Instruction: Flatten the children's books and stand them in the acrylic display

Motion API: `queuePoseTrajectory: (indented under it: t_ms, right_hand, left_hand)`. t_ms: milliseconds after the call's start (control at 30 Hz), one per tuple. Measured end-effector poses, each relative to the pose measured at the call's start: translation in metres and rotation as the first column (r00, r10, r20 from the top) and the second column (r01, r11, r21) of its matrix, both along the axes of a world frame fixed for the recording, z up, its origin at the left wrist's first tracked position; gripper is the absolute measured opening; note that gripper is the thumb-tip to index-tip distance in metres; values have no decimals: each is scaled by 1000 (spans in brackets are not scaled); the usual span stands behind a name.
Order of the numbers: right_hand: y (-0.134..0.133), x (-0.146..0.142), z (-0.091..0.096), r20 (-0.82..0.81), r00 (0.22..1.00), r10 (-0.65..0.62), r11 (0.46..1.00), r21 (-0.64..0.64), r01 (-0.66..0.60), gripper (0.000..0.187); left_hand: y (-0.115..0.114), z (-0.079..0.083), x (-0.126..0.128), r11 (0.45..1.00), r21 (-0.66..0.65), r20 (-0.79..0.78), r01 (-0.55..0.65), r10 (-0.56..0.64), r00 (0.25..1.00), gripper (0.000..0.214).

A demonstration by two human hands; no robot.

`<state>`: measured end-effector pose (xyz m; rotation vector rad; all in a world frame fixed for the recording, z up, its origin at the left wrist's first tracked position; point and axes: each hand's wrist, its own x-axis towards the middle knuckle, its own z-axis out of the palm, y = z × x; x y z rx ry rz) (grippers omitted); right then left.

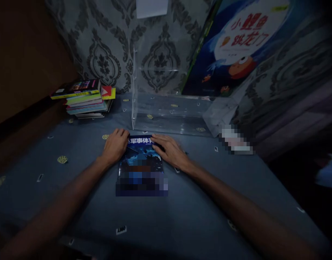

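A dark blue book (141,159) with white characters on its cover lies flat on the blue-grey patterned cloth (81,173) in front of me. My left hand (115,144) curls round the book's upper left corner. My right hand (168,150) rests on the upper right corner, fingers laid flat over the cover's edge. Both forearms reach in from the bottom of the view. Just beyond the book stands a clear acrylic shelf (166,101), open toward me.
A stack of several books (86,99) sits at the back left by the patterned wall. A large blue picture book (231,47) leans upright behind the acrylic shelf at the right. The surface drops off into darkness on the right side.
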<state>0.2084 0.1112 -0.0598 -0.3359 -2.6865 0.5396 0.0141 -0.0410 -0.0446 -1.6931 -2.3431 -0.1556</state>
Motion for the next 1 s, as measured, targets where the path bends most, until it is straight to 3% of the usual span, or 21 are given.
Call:
queuePoseTrajectory:
  t_ms: [200,333,433,533,633,733,867,933,1000]
  right_hand:
    - [1,-3,-5,-6,1000,4,1000,27,-4,36]
    - [-1,-3,-5,13,1000,-14,998,56,13,36]
    - [-3,-2,-4,14,1000,-16,998,67,15,37]
    - [-3,-2,-5,1,1000,-15,998,63,15,36]
    - [-3,-3,-5,-14,1000,-27,998,61,28,36]
    - [-6,-1,-3,-14,1000,-26,997,78,27,36]
    - [-23,9,-4,1,997,-74,994,82,74,40]
    - [-34,19,-7,-10,996,-89,993,75,90,41]
    - [-46,31,-9,-22,996,-83,995,61,85,42]
  left_hand:
    - [-1,8,11,997,-60,-138,43,-51,989,25]
    - [-9,11,40,975,-90,-155,204,-216,964,25]
    - [-24,7,75,906,-41,-90,422,-424,901,25]
    - [-41,1,108,774,14,1,633,-633,774,31]
    - [-50,0,124,723,49,107,689,-690,716,30]
    - [-52,6,125,744,87,269,662,-657,704,30]
    - [-47,15,111,770,231,443,594,-627,641,25]
    - [-44,15,95,821,259,421,508,-569,706,24]
    - [-41,11,74,916,222,301,335,-391,870,24]
